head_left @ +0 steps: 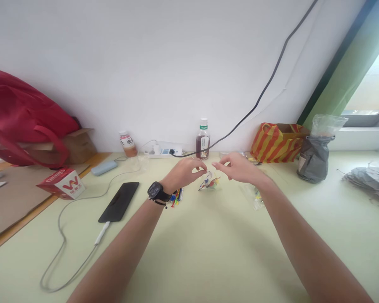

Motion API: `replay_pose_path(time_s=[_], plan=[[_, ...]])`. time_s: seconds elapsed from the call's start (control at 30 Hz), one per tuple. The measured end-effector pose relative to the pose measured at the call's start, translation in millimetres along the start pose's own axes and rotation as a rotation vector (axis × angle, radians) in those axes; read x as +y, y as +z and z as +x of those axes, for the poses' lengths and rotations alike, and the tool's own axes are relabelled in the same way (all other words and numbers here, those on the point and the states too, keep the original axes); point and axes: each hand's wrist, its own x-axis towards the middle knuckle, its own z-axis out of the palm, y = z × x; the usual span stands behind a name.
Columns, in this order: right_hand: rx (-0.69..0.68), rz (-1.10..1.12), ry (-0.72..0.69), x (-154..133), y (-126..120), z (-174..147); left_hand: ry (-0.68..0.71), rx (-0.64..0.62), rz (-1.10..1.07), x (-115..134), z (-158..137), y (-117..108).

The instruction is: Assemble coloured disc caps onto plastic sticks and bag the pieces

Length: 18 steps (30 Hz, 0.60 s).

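Observation:
Close together over the table, both my hands are in a pinch. My left hand (pixel 187 173), with a black watch on its wrist, has its fingertips at the top of a small clear plastic bag (pixel 209 182) of thin coloured pieces. Just right of it, my right hand (pixel 236 167) pinches thumb against finger; what lies between them is too small to make out. Under my left wrist lies a pile of coloured small pieces (pixel 177 198). Beside my right wrist is another clear bag (pixel 255 197) with a few coloured bits.
Behind stand a dark drink bottle (pixel 203 141), a power strip (pixel 167 152) and a black cable (pixel 255 103). A phone (pixel 118 202) on its charging cord, a red box (pixel 62 184) and a red backpack (pixel 25 113) are left. A striped bag (pixel 273 145) and grey bag (pixel 314 162) stand right.

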Motion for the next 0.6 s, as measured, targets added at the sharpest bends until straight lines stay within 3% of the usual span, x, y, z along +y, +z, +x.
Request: replay_pose_path(time_s=[0.23, 0.43, 0.6], plan=[[-0.047, 0.027, 0.055, -6, 6, 4, -0.003, 0.004, -0.009, 3, 1, -1], [-0.188, -0.136, 0.051, -3, 19, 6, -0.026, -0.006, 0.007, 4, 0, -3], [0.006, -0.200, -0.123, 0, 19, 7, -0.006, 0.005, -0.008, 4, 1, -5]])
